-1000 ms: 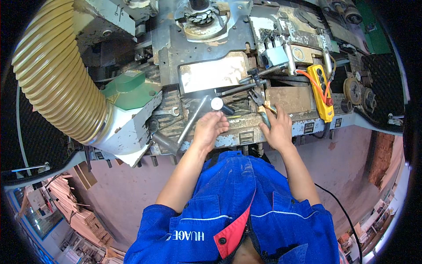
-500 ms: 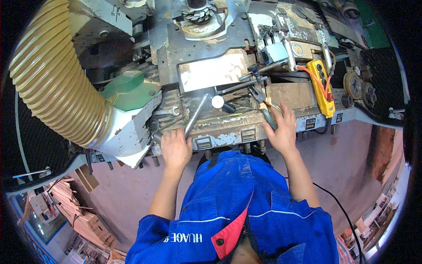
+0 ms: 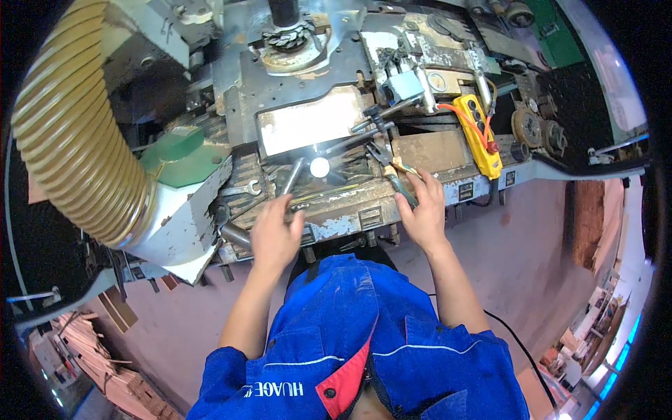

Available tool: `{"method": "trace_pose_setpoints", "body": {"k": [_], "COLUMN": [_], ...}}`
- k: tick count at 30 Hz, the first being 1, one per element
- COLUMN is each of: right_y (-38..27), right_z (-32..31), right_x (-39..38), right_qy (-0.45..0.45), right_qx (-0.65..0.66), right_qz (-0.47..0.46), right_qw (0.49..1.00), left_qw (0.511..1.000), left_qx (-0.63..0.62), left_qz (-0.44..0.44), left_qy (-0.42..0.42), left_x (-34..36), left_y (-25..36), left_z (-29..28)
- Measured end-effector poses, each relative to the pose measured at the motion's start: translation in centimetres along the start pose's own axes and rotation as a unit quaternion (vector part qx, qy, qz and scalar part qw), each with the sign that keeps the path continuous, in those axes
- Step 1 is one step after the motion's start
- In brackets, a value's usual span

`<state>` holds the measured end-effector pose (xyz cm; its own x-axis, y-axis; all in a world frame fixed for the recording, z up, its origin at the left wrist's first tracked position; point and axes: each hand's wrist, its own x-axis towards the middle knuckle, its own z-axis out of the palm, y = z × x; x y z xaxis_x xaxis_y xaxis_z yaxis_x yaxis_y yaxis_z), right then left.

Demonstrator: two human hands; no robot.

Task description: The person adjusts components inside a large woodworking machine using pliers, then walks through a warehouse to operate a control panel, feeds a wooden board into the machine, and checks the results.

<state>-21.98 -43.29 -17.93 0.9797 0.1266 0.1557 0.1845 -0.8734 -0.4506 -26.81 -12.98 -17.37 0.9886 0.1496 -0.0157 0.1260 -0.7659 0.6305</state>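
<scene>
"What is the left hand (image 3: 277, 236) covering?"

"The shaft of a hammer-like tool (image 3: 293, 176), left of the white disc (image 3: 320, 168); I can't tell whether it's gripping."

"And the right hand (image 3: 424, 210)?"

"Right of the disc, it's lying half-open against the pliers (image 3: 400, 187)."

"What's threatening?"

"A careless swing of that shaft could be knocking the disc."

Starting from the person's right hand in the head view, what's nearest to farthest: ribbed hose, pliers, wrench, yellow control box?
1. Pliers: right at the right hand.
2. Yellow control box: up and to its right.
3. Wrench: well to its left.
4. Ribbed hose: far left.
</scene>
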Motion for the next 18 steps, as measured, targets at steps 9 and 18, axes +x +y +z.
{"method": "trace_pose_setpoints", "body": {"k": [9,18], "right_y": [2.0,8.5], "right_z": [2.9,3.3], "right_x": [3.2,4.1], "right_qy": [0.048,0.065], "right_qx": [0.045,0.067], "right_qz": [0.006,0.069], "right_qw": [0.998,0.993], "left_qw": [0.796,0.859], "left_qx": [-0.494,-0.437], "left_qz": [-0.332,-0.266], "left_qy": [-0.113,0.036], "left_x": [2.9,2.3], "left_y": [2.5,3.6], "left_z": [6.3,7.5]}}
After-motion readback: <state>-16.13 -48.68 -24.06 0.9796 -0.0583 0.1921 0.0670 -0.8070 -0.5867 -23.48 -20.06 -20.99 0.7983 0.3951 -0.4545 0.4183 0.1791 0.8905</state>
